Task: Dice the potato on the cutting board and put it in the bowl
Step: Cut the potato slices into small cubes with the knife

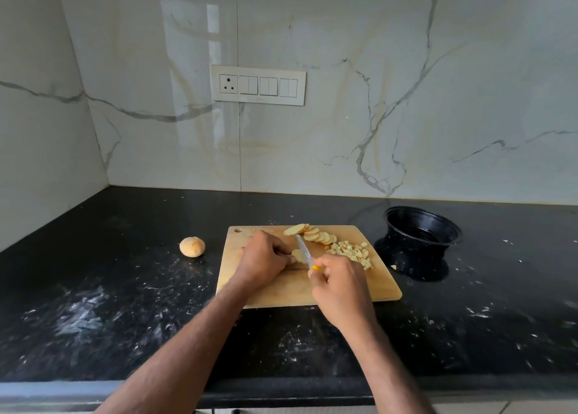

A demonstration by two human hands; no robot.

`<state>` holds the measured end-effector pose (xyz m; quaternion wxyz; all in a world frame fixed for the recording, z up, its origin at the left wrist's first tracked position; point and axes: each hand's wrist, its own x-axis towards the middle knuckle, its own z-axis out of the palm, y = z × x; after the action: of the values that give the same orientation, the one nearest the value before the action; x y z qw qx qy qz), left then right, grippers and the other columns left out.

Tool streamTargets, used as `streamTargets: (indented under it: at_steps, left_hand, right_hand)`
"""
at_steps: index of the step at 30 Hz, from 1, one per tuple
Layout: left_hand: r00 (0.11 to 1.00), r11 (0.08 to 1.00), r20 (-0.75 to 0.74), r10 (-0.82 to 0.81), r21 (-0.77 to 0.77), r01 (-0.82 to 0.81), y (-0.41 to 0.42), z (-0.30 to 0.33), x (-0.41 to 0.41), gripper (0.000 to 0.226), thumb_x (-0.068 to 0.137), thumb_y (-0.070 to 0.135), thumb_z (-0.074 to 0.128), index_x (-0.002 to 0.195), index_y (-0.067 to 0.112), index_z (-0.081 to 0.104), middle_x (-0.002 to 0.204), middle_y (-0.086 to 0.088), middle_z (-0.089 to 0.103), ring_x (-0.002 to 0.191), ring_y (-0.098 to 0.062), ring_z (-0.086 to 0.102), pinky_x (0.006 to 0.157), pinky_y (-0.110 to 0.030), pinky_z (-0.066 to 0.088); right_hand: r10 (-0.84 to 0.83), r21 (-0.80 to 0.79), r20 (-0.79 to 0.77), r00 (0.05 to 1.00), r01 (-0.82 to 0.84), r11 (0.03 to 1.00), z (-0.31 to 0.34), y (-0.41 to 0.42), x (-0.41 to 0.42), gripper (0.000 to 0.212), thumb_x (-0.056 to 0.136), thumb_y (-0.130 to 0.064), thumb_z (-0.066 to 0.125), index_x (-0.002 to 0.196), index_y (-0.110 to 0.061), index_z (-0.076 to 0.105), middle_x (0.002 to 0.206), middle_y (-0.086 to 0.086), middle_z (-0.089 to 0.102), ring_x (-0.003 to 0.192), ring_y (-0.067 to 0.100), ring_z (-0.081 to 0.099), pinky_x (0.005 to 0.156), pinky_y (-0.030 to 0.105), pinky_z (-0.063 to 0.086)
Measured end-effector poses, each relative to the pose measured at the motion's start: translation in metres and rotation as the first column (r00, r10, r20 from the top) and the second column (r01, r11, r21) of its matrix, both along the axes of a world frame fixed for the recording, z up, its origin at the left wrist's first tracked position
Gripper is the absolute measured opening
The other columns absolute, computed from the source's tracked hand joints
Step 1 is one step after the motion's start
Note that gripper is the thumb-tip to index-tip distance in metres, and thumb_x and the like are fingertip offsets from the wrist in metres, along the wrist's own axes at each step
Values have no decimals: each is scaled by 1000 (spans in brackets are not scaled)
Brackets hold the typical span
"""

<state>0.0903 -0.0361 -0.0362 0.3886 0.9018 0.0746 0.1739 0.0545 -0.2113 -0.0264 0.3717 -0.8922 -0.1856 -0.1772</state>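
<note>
A potato slice (298, 255) is pinched by the left hand (264, 262) on the cutting board (281, 288); a knife (304, 252) is gripped by the right hand (339, 285). The bowl (422, 226) is set on the bench (125, 288), right of the board.

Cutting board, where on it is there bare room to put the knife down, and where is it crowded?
The cutting board is bare along its near edge and near right corner, below the diced pieces. Its far half is crowded: slices fan along the far edge, dice lie right of the knife, and the left hand covers the left part.
</note>
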Motion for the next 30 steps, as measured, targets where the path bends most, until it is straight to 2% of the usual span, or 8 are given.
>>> streamTargets:
  at_steps: [2,5,9,11,16,23,25,30]
  left_hand:
    - [1000,1000,-1,-17,2,17,1,1,0,11,76,17,87,85,21,83,79,15,73,77,-2,66,76,-28,57]
    - [1000,1000,9,-19,5,18,1,0,0,12,76,12,85,82,23,83,71,19,70,74,-2,67,73,-25,57]
    - [1000,1000,-1,0,-11,0,1,-2,3,10,77,13,84,78,23,82,76,14,74,78,-5,67,82,-37,58]
    - [1000,1000,-16,3,-17,-4,0,-1,4,10,78,13,84,77,22,82,77,13,74,83,-9,67,87,-43,56]
    - [999,1000,-52,2,-3,-2,-1,1,5,15,81,11,82,73,23,80,77,11,74,91,-17,66,95,-49,51]
    - [997,1000,-73,-5,-1,5,-1,3,4,14,83,13,81,75,25,80,74,14,70,92,-16,63,96,-49,50]
    - [997,1000,-70,9,6,-8,-1,3,3,17,83,14,81,72,26,79,71,17,68,93,-16,63,97,-49,49]
    - [998,1000,-59,19,-11,-20,-2,0,3,11,82,19,82,76,27,79,80,18,71,99,-15,63,99,-48,48]
  right_hand:
    - [0,-10,-3,1000,0,1000,-7,8,3,10,92,-18,68,95,-21,76,80,-8,71,73,8,62,64,23,52]
    - [-31,-66,25,999,33,997,-15,12,6,9,89,-17,68,83,-21,72,65,-10,61,60,7,55,53,18,36]
    - [-9,-115,45,999,14,993,-15,14,7,11,89,-15,68,94,-18,76,81,-7,71,72,8,62,66,26,54]
    - [-4,-154,46,999,11,988,-13,14,7,11,89,-14,67,96,-16,76,87,-5,73,78,10,63,71,25,54]
    - [-8,-181,27,1000,13,983,-8,18,11,7,88,-14,68,90,-16,74,82,-6,69,71,6,59,56,12,40]
    - [-24,-227,-9,1000,21,974,-3,31,19,14,91,-14,65,78,-17,67,72,-6,61,64,7,57,50,18,42]
    - [-12,-223,-9,1000,10,975,-4,31,18,8,92,-15,66,89,-16,73,85,-3,69,73,10,60,60,22,52]
    - [36,-209,-6,999,-36,977,-13,16,1,19,95,-18,65,111,-15,73,99,-4,70,85,9,61,68,16,48]
